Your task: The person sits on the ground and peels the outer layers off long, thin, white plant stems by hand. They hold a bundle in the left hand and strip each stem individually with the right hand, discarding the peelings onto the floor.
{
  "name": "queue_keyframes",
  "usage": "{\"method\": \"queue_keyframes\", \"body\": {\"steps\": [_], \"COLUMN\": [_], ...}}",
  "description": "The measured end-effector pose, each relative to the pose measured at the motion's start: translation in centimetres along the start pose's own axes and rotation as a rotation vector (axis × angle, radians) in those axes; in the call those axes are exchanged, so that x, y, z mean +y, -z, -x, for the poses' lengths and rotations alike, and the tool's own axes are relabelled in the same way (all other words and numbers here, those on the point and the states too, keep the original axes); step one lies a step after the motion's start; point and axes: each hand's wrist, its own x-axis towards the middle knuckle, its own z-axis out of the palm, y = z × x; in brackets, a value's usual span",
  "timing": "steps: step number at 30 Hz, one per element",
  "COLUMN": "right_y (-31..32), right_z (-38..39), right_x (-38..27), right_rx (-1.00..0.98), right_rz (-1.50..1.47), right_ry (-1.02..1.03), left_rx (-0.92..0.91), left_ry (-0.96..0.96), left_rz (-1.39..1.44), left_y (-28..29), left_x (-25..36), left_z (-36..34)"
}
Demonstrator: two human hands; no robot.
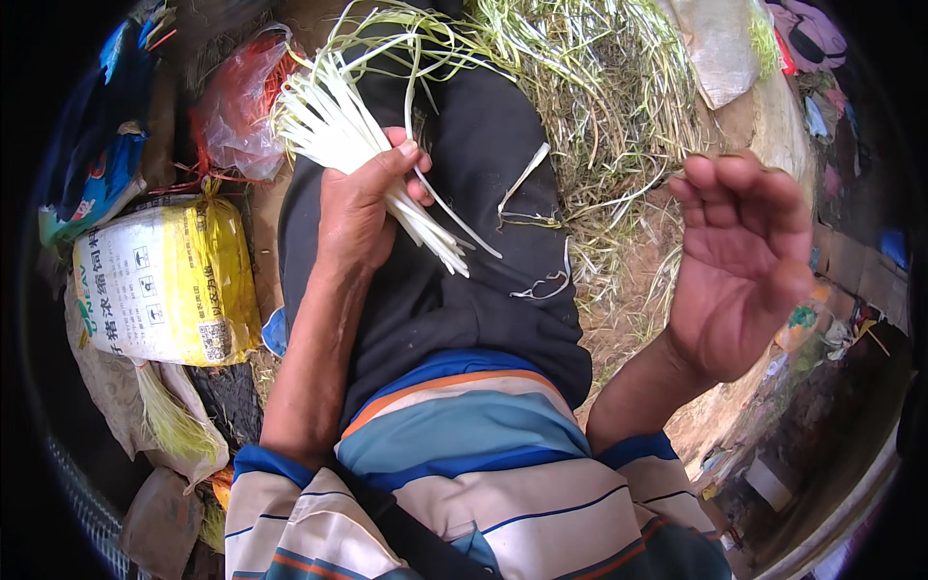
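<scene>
My left hand [360, 198] is closed round a bunch of chives [333, 121] with white stems and pale yellow-green leaves. The bunch is held slantwise over my dark trousers [454, 309], the thick stems fanning out beyond my fist and thinner ends sticking out below it. One long strand hangs loosely beside my thumb. Off to the right, my right hand [739, 266] is raised with its palm showing and fingers slightly bent; nothing is in it. Below its level, a few withered leaf scraps [527, 179] lie on my trouser leg.
A large heap of loose chives [604, 97] covers the ground at the far right. To the left lie a red and clear plastic bag [242, 111], a white and yellow sack [159, 280] and a small pale green bunch [174, 420]. A whitish sheet [715, 53] borders the heap.
</scene>
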Motion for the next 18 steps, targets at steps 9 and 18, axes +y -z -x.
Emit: {"method": "queue_keyframes", "body": {"steps": [9, 18], "right_y": [-5.4, -6.7], "right_z": [-4.0, -4.3], "right_x": [-6.0, -7.4], "right_rx": [-0.339, -0.374], "right_rz": [-0.219, -0.216], "right_ry": [0.181, 0.192], "left_rx": [-0.018, -0.002], "left_ry": [-0.003, 0.000], "left_rz": [0.007, -0.005], "left_y": [0.1, 0.2], "left_x": [0.1, 0.2], "left_z": [0.0, 0.0]}}
